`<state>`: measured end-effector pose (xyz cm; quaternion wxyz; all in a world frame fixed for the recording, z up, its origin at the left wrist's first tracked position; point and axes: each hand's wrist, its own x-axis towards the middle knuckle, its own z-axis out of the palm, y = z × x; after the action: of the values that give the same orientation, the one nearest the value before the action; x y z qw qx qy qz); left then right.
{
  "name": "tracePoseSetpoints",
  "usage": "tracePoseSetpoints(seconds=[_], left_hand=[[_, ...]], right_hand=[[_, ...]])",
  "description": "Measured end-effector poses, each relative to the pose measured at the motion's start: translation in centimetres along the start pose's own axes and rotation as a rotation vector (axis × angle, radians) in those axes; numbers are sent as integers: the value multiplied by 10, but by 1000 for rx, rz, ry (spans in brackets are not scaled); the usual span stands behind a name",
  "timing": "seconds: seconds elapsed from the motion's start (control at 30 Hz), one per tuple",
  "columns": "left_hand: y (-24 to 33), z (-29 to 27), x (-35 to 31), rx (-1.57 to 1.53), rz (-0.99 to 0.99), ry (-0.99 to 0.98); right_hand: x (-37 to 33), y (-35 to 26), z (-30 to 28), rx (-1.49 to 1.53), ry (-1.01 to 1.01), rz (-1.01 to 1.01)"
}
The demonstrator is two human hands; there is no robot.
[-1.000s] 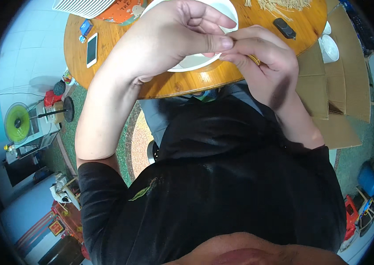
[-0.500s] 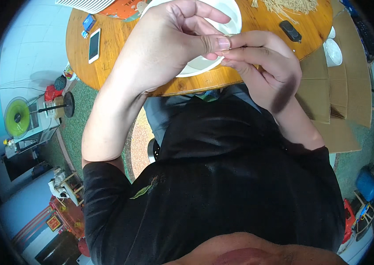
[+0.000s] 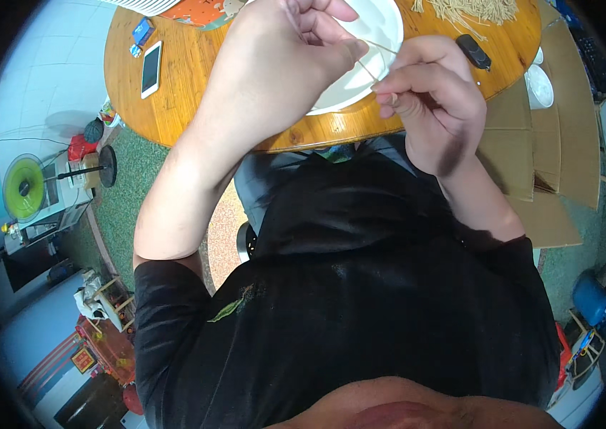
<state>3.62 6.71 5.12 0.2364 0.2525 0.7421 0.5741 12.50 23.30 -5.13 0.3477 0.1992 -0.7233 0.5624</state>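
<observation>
My left hand (image 3: 269, 71) and my right hand (image 3: 440, 96) are raised over the near edge of a round wooden table. A thin beige string (image 3: 368, 71) runs from the pinched thumb and finger of my left hand to the pinched fingertips of my right. A second strand stretches between the hands a little farther away. Beneath them lies a white dish (image 3: 346, 93), partly hidden by my left hand. At the table's far right is a pile of similar beige strings (image 3: 478, 10), with a black key fob (image 3: 473, 51) nearer to my right hand.
On the left of the wooden table (image 3: 128, 93) lie a white phone (image 3: 151, 70) and a small blue packet (image 3: 143, 31). Opened cardboard (image 3: 568, 121) and a white tub (image 3: 540, 87) are on the right. A green fan (image 3: 24, 188) stands off to the left.
My hands have drawn apart from touching fingertips, and string strands now show between them. My left fingertips moved slightly up, and my right fingertips shifted a little to the right.
</observation>
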Motion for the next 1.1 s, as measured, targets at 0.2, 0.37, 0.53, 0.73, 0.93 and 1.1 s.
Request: tracePoseSetpoints(seconds=[0.2, 0.37, 0.53, 0.73, 0.93, 1.1], left_hand=[[-7, -7, 5, -284, -13, 42], [-20, -15, 14, -540, -33, -14], [-9, -17, 8, -865, -154, -235], [-6, -11, 4, -863, -53, -175], [-3, 0, 4, -653, 33, 91], [-2, 3, -2, -499, 155, 44]], right_hand=[[10, -18, -3, 395, 49, 347], [17, -20, -9, 80, 35, 395], [35, -35, -18, -38, -15, 676], [33, -11, -23, 309, 32, 775], [28, -18, -13, 267, 89, 669], [22, -16, -10, 329, 143, 601]])
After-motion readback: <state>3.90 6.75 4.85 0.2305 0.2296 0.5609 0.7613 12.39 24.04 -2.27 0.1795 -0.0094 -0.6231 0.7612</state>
